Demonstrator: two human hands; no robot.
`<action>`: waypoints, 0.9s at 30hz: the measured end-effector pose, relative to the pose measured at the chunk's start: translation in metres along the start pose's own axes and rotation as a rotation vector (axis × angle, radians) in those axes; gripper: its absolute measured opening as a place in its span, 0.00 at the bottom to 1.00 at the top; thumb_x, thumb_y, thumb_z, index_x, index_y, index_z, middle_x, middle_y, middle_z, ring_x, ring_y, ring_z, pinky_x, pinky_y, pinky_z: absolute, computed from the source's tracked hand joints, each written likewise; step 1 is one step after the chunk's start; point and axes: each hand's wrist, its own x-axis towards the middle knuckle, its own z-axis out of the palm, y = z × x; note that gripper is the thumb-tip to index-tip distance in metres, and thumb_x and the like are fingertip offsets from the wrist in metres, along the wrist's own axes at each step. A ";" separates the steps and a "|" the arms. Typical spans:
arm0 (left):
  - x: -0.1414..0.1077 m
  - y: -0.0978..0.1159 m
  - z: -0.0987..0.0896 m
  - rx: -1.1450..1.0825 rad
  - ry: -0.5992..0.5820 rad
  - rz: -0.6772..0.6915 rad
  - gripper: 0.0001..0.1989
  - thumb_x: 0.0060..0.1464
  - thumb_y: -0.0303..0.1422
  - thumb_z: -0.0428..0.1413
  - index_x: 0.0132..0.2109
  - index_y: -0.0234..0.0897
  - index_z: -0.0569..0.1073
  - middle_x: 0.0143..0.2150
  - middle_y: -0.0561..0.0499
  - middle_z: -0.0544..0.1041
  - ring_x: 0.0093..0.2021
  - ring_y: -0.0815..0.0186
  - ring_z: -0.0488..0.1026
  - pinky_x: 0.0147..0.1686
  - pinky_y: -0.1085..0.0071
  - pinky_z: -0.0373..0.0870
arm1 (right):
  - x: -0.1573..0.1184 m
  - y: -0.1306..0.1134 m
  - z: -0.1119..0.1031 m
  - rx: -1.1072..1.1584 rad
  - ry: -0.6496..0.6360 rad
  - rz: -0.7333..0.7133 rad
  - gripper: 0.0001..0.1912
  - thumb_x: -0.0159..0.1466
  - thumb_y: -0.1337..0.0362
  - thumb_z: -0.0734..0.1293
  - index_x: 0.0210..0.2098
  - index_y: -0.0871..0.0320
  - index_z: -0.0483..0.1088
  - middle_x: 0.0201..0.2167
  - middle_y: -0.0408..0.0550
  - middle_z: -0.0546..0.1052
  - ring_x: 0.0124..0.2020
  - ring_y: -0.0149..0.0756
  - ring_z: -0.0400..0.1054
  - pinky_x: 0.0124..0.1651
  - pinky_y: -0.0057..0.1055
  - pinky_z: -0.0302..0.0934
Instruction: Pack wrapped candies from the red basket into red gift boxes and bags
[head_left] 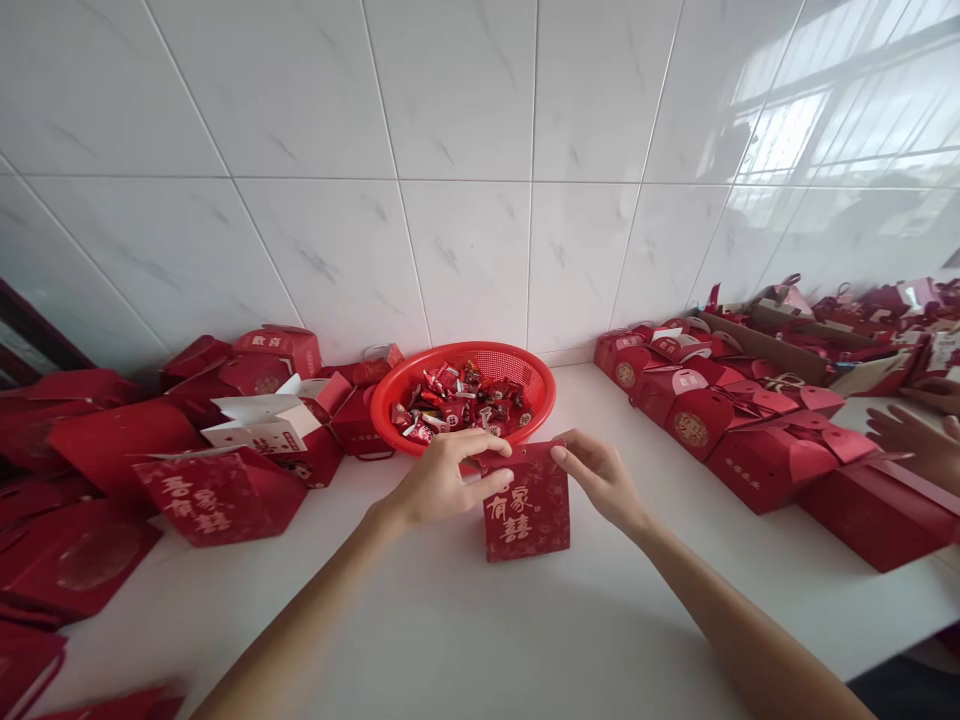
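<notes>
A small red gift box (528, 520) with gold characters on its front stands upright on the white table. My left hand (450, 480) pinches its top edge at the left, thumb in front and fingers behind. At the top right corner my right hand (600, 478) grips the same edge between thumb and fingers. A small hole shows in the top flap. Just behind the box is a red plastic basket (541, 385) with wrapped candies (457, 400) in it.
Red gift boxes (262, 375) crowd the left side, with a white open box (259, 425) among them. More red boxes (780, 450) line the right side. A co-worker's hand (911, 440) is at the far right. A tiled wall (472, 260) rises behind.
</notes>
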 end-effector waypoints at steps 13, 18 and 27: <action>-0.002 0.001 0.005 -0.054 0.034 -0.086 0.19 0.59 0.39 0.58 0.55 0.41 0.76 0.49 0.49 0.82 0.50 0.58 0.79 0.54 0.62 0.76 | -0.005 -0.004 -0.006 -0.207 -0.029 -0.152 0.18 0.69 0.48 0.64 0.34 0.55 0.75 0.29 0.45 0.78 0.31 0.35 0.71 0.39 0.33 0.67; -0.005 0.017 0.018 -0.057 0.215 0.064 0.16 0.58 0.39 0.60 0.51 0.40 0.74 0.49 0.47 0.78 0.48 0.60 0.76 0.51 0.63 0.75 | -0.046 -0.036 -0.045 -0.421 0.239 -0.223 0.14 0.68 0.52 0.66 0.34 0.53 0.77 0.29 0.47 0.76 0.31 0.37 0.69 0.37 0.35 0.66; -0.042 0.027 0.104 -0.349 -0.269 0.233 0.04 0.55 0.29 0.57 0.32 0.37 0.75 0.25 0.53 0.73 0.26 0.70 0.69 0.29 0.74 0.69 | -0.171 -0.067 -0.148 -0.549 1.143 0.126 0.27 0.48 0.39 0.76 0.33 0.55 0.79 0.16 0.45 0.68 0.16 0.34 0.57 0.19 0.35 0.52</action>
